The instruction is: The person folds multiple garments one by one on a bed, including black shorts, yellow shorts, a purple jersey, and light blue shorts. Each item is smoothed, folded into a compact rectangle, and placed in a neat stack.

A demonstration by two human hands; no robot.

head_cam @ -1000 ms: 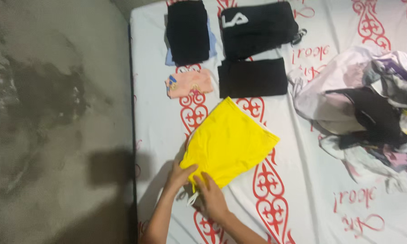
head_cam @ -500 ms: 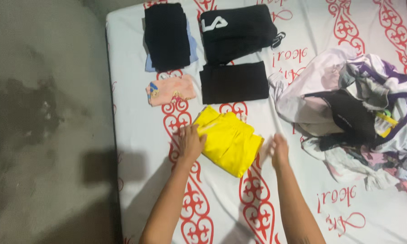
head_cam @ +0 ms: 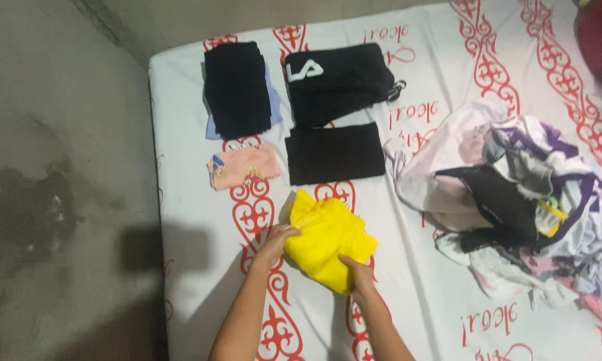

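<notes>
On the far left is a grey floor [head_cam: 53, 200] with dark wet-looking spots. Next to it lies a white sheet [head_cam: 421, 294] with red curly patterns.

Near the sheet's top left edge sits a folded black cloth [head_cam: 236, 87] on top of a light blue cloth [head_cam: 274, 110]. Just below them is a small folded pink cloth [head_cam: 243, 167].

The left hand [head_cam: 276, 242] is low on the sheet. Its fingers are bent and press on the left side of the yellow cloth [head_cam: 327, 241]. The yellow cloth is folded into a small bundle. It lies on the sheet, just below the black pieces and between the two hands.

The right hand [head_cam: 359, 275] holds the bottom right corner of the yellow cloth. Its fingers curl around the edge.

Above the yellow cloth is a flat black square cloth [head_cam: 335, 152]. Above that is a bigger black cloth with a white mark [head_cam: 341, 80].

To the right is a big messy pile of clothes [head_cam: 521, 200], white, purple and black all mixed up. It is well apart from the hands. In the top right corner is something dark red [head_cam: 601, 40], and I cannot tell what it is.
</notes>
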